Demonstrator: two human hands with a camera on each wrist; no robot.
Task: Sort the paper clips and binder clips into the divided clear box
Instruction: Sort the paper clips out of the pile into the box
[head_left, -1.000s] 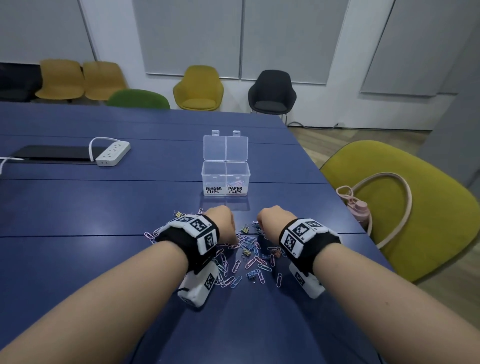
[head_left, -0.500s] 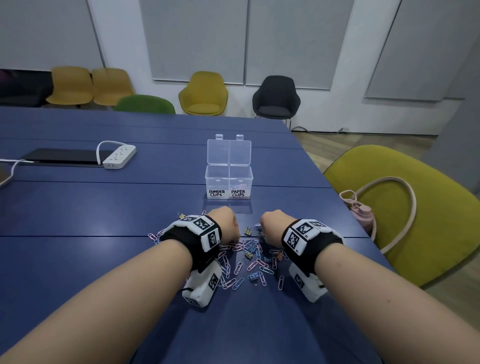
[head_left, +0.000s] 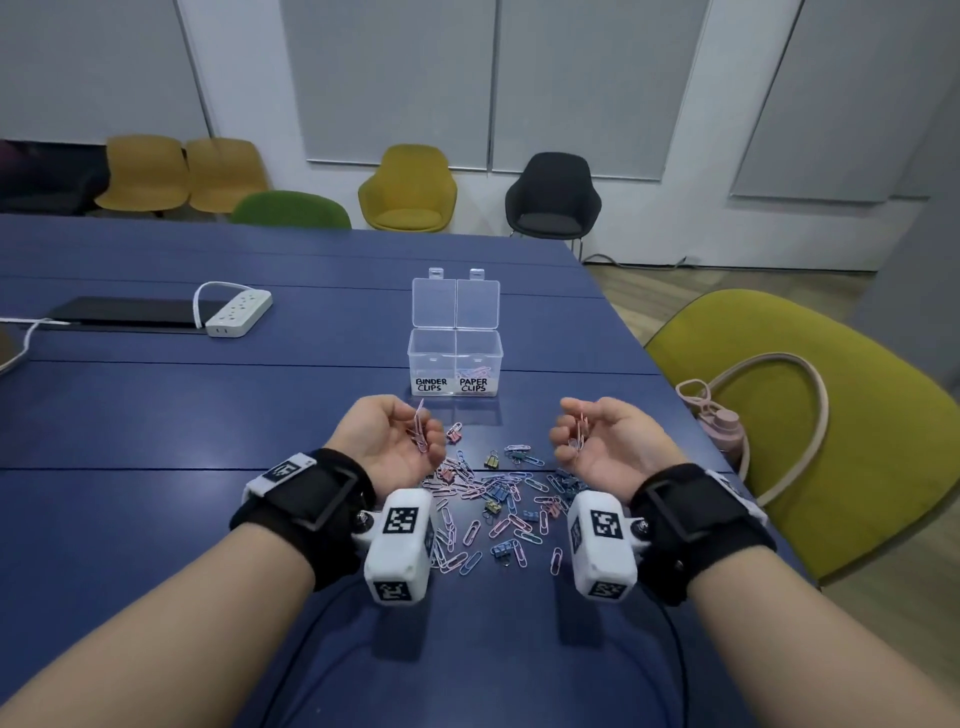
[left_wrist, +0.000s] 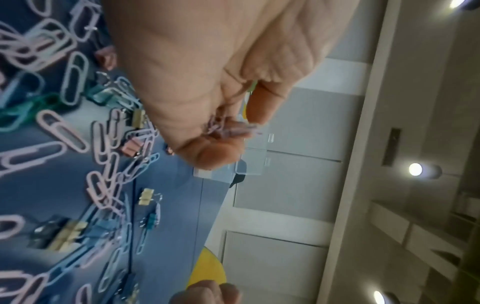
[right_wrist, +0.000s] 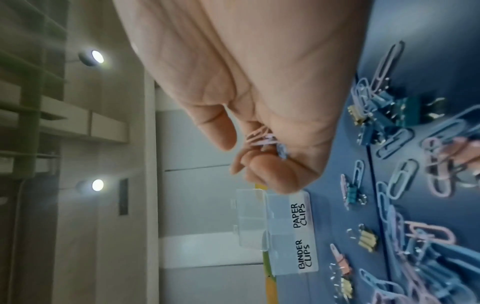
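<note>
The clear divided box (head_left: 455, 364) stands open on the blue table, labelled BINDER CLIPS on the left and PAPER CLIPS on the right; a few paper clips lie in the right half. My left hand (head_left: 395, 439) is turned palm up with its fingers curled round several pink paper clips (head_left: 420, 434) (left_wrist: 226, 128). My right hand (head_left: 597, 439) is also palm up and cups pink paper clips (head_left: 577, 434) (right_wrist: 262, 137). Both hands hover above the scattered pile of paper clips and binder clips (head_left: 493, 499), just short of the box.
A white power strip (head_left: 239, 313) and a dark flat device (head_left: 124, 313) lie at the far left. A yellow-green chair (head_left: 810, 415) with a pink bottle (head_left: 719, 426) and strap stands by the table's right edge.
Both hands were knuckles up and pressed down into the pile. They have lifted and rolled palm up, each holding paper clips.
</note>
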